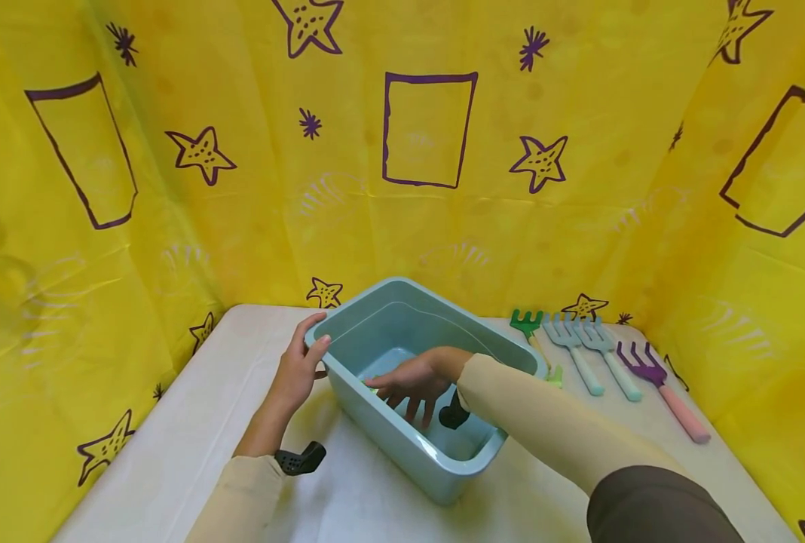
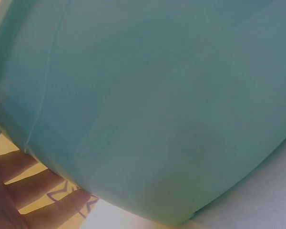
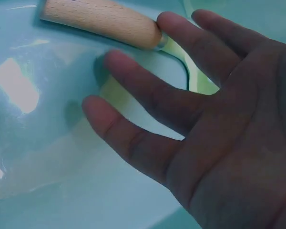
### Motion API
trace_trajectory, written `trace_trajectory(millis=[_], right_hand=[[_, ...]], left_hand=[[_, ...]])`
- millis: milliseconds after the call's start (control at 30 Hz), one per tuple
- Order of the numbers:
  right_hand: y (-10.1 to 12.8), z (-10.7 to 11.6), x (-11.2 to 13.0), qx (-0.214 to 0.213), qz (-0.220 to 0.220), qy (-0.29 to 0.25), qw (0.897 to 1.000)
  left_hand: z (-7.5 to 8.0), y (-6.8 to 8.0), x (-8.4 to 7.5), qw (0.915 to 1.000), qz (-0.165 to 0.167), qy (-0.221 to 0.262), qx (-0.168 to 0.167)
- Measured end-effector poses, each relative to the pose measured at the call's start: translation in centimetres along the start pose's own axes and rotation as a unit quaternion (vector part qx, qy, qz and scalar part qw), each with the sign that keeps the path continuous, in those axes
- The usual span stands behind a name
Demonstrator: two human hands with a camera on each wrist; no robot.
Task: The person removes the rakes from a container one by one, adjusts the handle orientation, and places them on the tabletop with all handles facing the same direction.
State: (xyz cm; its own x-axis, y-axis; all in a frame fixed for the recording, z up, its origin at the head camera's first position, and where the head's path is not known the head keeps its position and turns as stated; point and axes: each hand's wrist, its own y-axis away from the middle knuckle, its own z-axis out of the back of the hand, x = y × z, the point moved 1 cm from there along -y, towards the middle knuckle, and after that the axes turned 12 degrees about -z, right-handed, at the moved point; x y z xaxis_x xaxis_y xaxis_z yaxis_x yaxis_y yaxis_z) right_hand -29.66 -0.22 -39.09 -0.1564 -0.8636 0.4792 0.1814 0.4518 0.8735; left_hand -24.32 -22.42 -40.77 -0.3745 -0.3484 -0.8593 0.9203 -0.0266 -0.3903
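At the bottom centre of the head view, a light blue plastic tub [image 1: 402,422] sits on the white table [image 1: 172,452], turned at an angle. The right hand [image 1: 412,383] reaches down inside it, fingers straight and spread, holding nothing. In the right wrist view those fingers [image 3: 148,100] hover over the tub floor just beside a small tool with a wooden handle [image 3: 102,21] and a pale green blade [image 3: 200,81], which lies flat on the bottom; whether a fingertip touches it cannot be told.

To the left of the tub, the left hand [image 1: 298,369] rests on the near left corner of the rim with relaxed, straight fingers laid against the outer wall, seemingly to steady the tub while the other hand works inside. The left wrist view is filled by the blue wall [image 2: 148,105].

Further back at the right of the frame, a row of garden tools lies side by side on the table: a green rake [image 1: 528,324], two pale blue forks [image 1: 582,348], and a purple fork with a pink handle [image 1: 660,388]. Behind everything hangs a yellow cloth [image 1: 402,188] printed with purple stars.
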Motion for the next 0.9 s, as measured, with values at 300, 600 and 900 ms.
trace_trajectory(millis=[300, 600, 900], right_hand=[[0.4, 0.5, -0.4, -0.045, -0.022, 0.016, 0.999], [1.4, 2.1, -1.0, -0.115, -0.013, 0.011, 0.993], [1.7, 2.8, -1.4, -0.189, -0.015, 0.022, 0.982]], left_hand=[[-0.2, -0.1, -0.1, 1.0000, 0.000, -0.002, 0.002], [0.1, 0.0, 0.3, 1.0000, -0.003, -0.001, 0.005], [0.0, 0.0, 0.1, 1.0000, -0.006, -0.004, 0.005]])
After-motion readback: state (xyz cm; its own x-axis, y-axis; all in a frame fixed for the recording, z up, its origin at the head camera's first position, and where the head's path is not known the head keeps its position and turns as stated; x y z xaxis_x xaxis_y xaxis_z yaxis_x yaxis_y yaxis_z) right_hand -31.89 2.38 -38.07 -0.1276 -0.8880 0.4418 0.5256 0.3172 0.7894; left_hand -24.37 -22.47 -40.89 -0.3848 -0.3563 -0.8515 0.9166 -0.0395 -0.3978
